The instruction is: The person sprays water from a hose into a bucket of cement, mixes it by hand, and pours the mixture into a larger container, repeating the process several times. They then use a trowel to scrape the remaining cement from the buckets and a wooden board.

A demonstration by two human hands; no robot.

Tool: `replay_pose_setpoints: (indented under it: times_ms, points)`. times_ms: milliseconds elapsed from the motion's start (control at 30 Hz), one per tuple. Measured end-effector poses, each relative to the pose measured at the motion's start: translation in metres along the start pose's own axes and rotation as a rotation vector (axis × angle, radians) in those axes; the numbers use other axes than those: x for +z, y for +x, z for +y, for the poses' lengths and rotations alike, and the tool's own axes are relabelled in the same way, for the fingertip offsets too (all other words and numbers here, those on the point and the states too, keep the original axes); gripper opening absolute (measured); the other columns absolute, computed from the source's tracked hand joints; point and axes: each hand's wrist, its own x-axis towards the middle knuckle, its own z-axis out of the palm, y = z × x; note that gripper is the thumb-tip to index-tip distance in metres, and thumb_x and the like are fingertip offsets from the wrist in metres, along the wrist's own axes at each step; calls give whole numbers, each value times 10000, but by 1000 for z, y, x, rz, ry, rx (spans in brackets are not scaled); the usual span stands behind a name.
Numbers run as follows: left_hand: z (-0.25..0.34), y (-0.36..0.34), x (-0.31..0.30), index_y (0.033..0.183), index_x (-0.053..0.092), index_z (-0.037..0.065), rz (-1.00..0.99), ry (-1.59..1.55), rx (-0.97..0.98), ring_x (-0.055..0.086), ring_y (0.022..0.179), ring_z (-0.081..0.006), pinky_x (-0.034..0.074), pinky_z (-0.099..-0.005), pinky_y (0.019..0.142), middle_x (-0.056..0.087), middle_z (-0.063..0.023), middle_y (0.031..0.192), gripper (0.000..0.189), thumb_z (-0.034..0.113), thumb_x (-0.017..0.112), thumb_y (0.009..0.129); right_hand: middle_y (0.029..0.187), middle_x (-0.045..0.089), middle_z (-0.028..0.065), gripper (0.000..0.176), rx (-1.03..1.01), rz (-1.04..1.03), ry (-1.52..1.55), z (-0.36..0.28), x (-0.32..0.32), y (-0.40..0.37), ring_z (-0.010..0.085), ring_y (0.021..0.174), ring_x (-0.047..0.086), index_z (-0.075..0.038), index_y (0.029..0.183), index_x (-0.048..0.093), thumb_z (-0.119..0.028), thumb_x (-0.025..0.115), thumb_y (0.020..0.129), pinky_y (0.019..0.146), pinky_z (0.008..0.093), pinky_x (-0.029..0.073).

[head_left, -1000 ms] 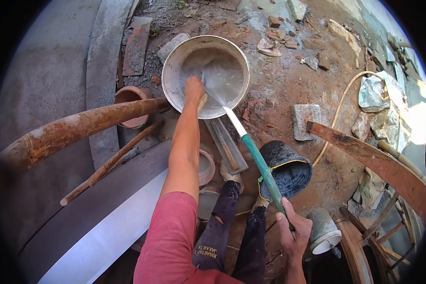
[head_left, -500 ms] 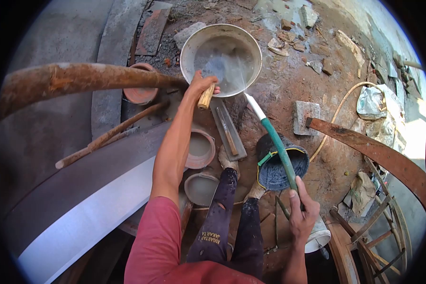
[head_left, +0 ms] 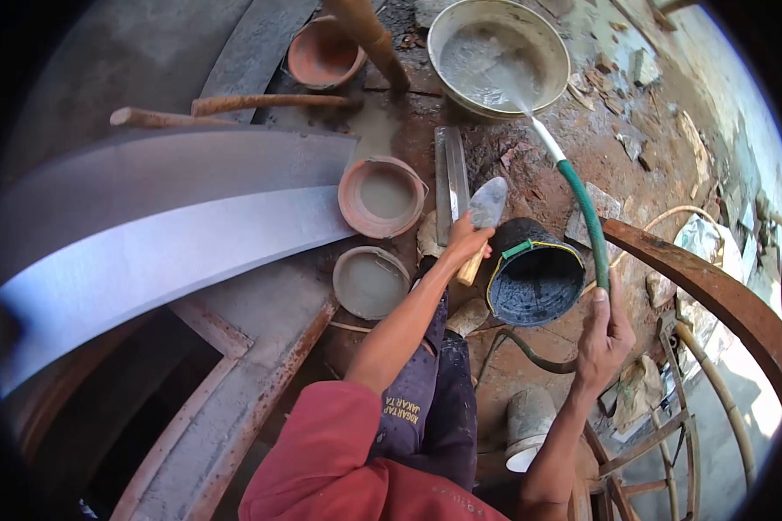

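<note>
My left hand [head_left: 467, 243] is closed on the wooden handle of a trowel [head_left: 488, 202], its wet grey blade pointing up and away from me. The blade is above the ground, between a long flat metal-edged tool [head_left: 452, 178] and a black bucket [head_left: 534, 286]. Gripped in my right hand [head_left: 606, 340] is a green hose [head_left: 584, 204] with a white nozzle [head_left: 546, 139]. Water sprays from it into a large pale basin [head_left: 560, 85], where cloudy grey water is churning. The black bucket, tipped with its mouth towards me, lies between my two hands.
Two buckets of grey water, one terracotta-coloured [head_left: 349, 201] and one grey [head_left: 342, 282], stand left of my legs. Another reddish bucket [head_left: 326, 52] is farther off, beside a wooden pole [head_left: 365, 35]. A white pail [head_left: 530, 421] lies near my right forearm. Rubble covers the ground at right.
My left hand has drawn the trowel out of the basin and back towards my legs. The hose still sprays into the basin; the view has shifted, so the basin appears farther right and higher.
</note>
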Motion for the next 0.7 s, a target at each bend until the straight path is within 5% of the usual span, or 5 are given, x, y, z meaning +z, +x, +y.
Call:
replay_pose_setpoints:
  times_ms: [67,167,333,533,700]
  points:
    - [-46,38,-10,1325,411,-14,-54,-135,78,674,589,-242,564,-355,484,639,-163,862,631,209,759,848,684,447,-66,371,-36,32,-54,-4,-2,1,24,590,360,-42,1361,592,-124,587,999,503,215,260]
    - [-34,15,-32,1304,539,-11,356,32,-122,630,1105,-270,556,-388,786,647,-160,1227,564,272,763,870,632,384,-82,382,-6,39,-47,-6,-11,-6,5,535,318,-20,1370,576,-155,570,1013,468,214,203]
    - [-115,52,-153,1257,451,-185,1344,244,-154,571,1181,-386,460,-415,1012,558,-298,1280,757,286,814,788,591,357,-79,425,-28,20,-81,-3,-33,-32,-9,486,298,42,1414,496,-153,503,1036,433,215,181]
    - [-108,59,-236,1300,542,-58,788,-613,-16,644,1063,-374,546,-538,914,635,-222,1179,561,123,765,817,590,343,-81,448,-7,111,82,-2,-30,-48,-10,486,282,69,1423,463,-160,498,1040,426,199,182]
    - [-8,64,-194,1167,625,-11,777,-320,320,662,1026,-348,564,-535,849,648,-214,1119,399,46,710,781,617,359,-76,455,-19,113,37,2,-30,-45,-12,505,290,61,1432,456,-158,511,1037,433,186,188]
